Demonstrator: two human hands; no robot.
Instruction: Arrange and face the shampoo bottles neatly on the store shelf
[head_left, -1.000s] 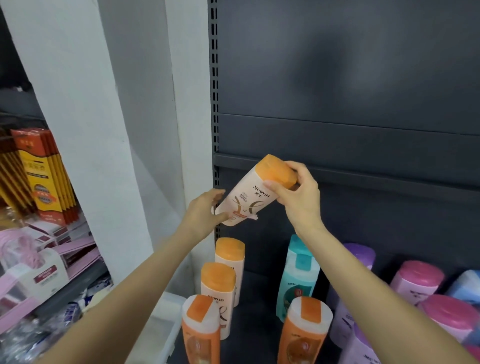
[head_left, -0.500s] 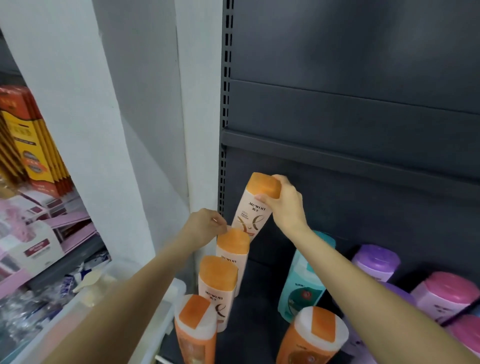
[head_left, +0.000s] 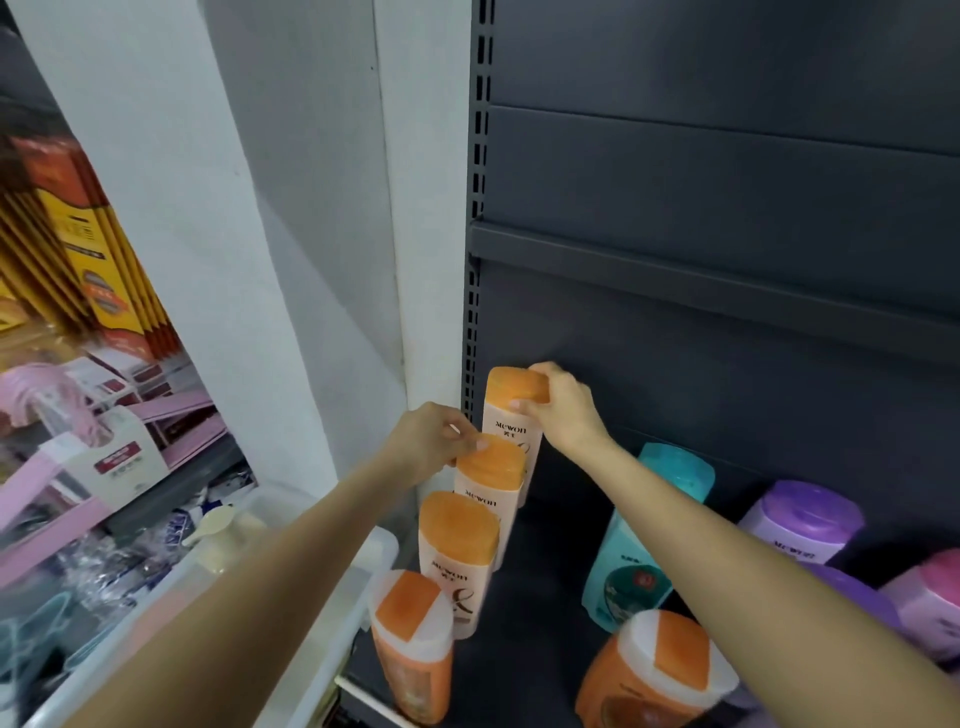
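right hand (head_left: 563, 410): fingers curled over the orange cap of the rear bottle (head_left: 511, 415), gripping it from the top.
left hand (head_left: 434, 441): fingers curled, thumb tip on the cap of the second bottle (head_left: 488, 480); whether it truly grips, cannot tell.
rear bottle: upright at the back left corner of the shelf (head_left: 545, 613), against the dark back panel (head_left: 727, 218).
row: four orange-capped bottles in line along the shelf's left edge, labels facing front; third bottle (head_left: 457, 556), then front orange bottle (head_left: 413, 649).
others: teal bottle (head_left: 644, 551) mid-shelf, purple bottle (head_left: 800, 525) and pink bottle (head_left: 930, 597) toward the right edge, another orange bottle (head_left: 660, 675) at the front.
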